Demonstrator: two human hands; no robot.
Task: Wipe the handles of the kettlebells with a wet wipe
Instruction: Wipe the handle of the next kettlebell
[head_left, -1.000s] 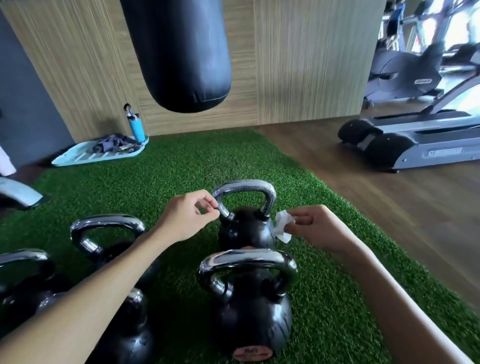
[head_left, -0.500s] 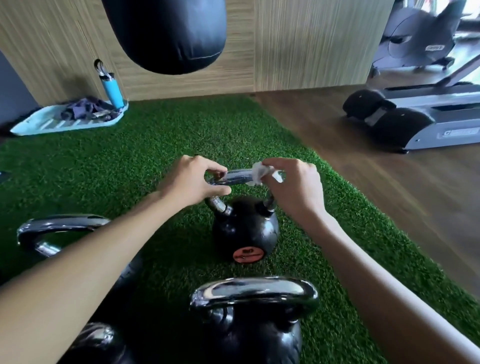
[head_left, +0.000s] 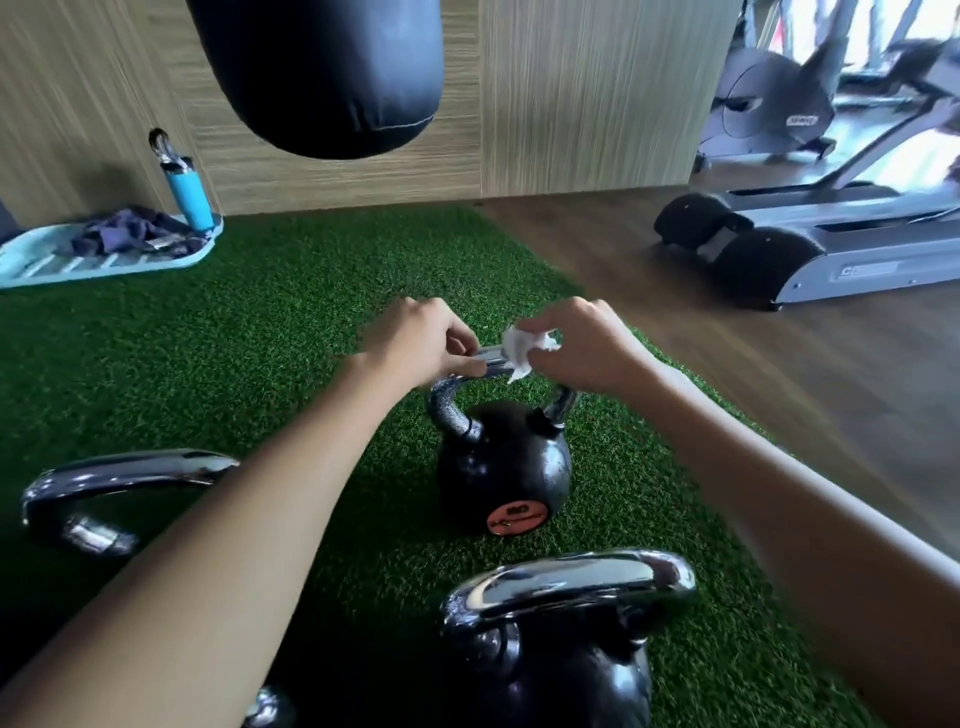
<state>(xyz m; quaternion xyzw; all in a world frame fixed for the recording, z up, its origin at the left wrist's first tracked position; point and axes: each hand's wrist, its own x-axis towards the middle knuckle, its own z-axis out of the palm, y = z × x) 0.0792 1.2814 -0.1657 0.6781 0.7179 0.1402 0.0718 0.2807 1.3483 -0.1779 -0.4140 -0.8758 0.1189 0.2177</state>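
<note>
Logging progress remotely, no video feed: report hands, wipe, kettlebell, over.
Left hand grips far kettlebell by its handle. Right hand pinches wet wipe on handle's top bar. Nothing in the way; near kettlebell not touched.

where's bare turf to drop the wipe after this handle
Widest bare turf lies between the tray and the far kettlebell. A narrower strip runs from its right to the wood floor. Crowded at front: left kettlebell, near kettlebell.

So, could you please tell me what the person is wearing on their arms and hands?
The left forearm and right forearm are bare to the frame's edge, without sleeves. The left hand and right hand have no gloves, and no watch, bracelet or ring shows.
</note>
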